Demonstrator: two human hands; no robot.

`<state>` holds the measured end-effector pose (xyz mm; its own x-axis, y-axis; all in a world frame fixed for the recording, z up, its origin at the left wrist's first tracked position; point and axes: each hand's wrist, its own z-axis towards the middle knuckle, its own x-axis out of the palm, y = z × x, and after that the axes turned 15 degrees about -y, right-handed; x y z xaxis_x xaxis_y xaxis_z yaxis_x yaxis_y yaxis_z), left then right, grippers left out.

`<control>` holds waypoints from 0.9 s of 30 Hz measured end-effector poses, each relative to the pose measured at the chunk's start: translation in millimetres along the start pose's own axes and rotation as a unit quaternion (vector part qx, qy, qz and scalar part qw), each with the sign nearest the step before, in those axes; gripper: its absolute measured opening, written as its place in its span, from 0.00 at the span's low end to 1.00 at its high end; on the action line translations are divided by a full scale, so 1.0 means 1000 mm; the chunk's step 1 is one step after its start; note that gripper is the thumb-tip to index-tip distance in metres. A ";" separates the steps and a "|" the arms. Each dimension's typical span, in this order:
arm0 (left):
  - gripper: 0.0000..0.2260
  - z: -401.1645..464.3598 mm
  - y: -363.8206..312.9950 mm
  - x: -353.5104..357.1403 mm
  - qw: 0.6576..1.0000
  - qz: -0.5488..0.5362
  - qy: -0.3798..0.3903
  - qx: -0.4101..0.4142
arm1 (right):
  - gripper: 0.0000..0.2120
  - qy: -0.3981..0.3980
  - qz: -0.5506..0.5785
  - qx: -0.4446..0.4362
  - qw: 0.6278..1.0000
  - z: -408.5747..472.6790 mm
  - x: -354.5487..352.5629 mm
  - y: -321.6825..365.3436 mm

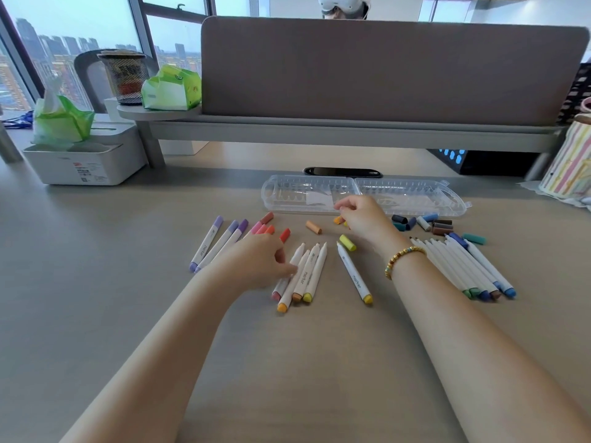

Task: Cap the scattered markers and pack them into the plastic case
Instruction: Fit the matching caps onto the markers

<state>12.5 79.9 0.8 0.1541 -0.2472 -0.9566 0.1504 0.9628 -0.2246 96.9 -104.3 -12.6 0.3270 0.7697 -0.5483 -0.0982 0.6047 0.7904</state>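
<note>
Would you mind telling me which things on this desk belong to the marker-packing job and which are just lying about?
Part of the job:
- uncapped markers
- capped purple markers
- loose caps
- clear plastic case

Just lying about:
- tissue box
- mesh pen cup
- green packet
- black phone
- striped bag

Your two forearms are bare up to the bottom edge of the view, with no sleeves showing. Your right wrist carries a bracelet (403, 259) of small round gold-coloured beads with a few greenish ones mixed in. Your left hand (260, 260) and right hand (361, 215) wear no rings or gloves that show.
</note>
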 end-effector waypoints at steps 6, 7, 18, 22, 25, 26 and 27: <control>0.15 0.001 -0.008 0.010 0.999 0.038 0.002 -0.005 | 0.13 0.004 -0.081 -0.039 0.996 0.001 0.005 -0.006; 0.15 0.002 -0.009 0.013 0.999 0.051 0.001 -0.007 | 0.12 0.002 -0.085 -0.040 0.996 0.002 0.005 -0.007; 0.14 0.022 0.020 -0.006 0.966 -0.173 -0.088 -0.169 | 0.12 0.014 -0.064 -0.085 0.994 -0.003 0.012 0.003; 0.13 0.043 0.037 -0.017 0.944 -0.248 -0.079 -0.203 | 0.13 0.065 -0.070 -0.150 0.984 0.000 0.032 0.030; 0.12 0.054 0.048 -0.018 0.938 -0.256 -0.080 -0.219 | 0.14 0.082 -0.095 -0.191 0.974 0.010 0.053 0.043; 0.12 0.056 0.051 -0.016 0.936 -0.261 -0.078 -0.224 | 0.14 0.089 -0.107 -0.202 0.969 0.013 0.061 0.045; 0.12 0.057 0.053 -0.015 0.934 -0.266 -0.074 -0.228 | 0.14 0.098 -0.123 -0.214 0.964 0.016 0.069 0.046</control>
<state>74.2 128.6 13.5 0.3148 -0.6833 -0.6588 -0.1827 0.6374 -0.7485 130.1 -27.1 -9.4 0.2110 0.5914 -0.7783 -0.4338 0.7701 0.4677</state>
